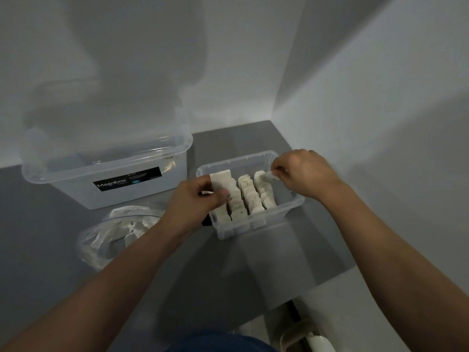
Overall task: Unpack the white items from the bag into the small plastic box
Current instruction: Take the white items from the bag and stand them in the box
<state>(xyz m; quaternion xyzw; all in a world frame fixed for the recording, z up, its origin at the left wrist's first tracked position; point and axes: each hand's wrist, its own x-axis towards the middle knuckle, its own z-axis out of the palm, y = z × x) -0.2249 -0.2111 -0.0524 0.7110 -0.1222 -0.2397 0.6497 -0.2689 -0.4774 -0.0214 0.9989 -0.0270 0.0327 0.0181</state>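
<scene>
Where the bag lies, a large clear tub stands behind.

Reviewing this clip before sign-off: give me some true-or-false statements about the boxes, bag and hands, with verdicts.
1. The small plastic box holds rows of white items. True.
2. The bag is empty. False: white items show inside it.
3. The left hand grips a white piece. True.
4. The right hand hangs idle. False: it pinches a second piece at the box's far right.
5. The Megabox container has no lid. False: its lid is on.
</scene>
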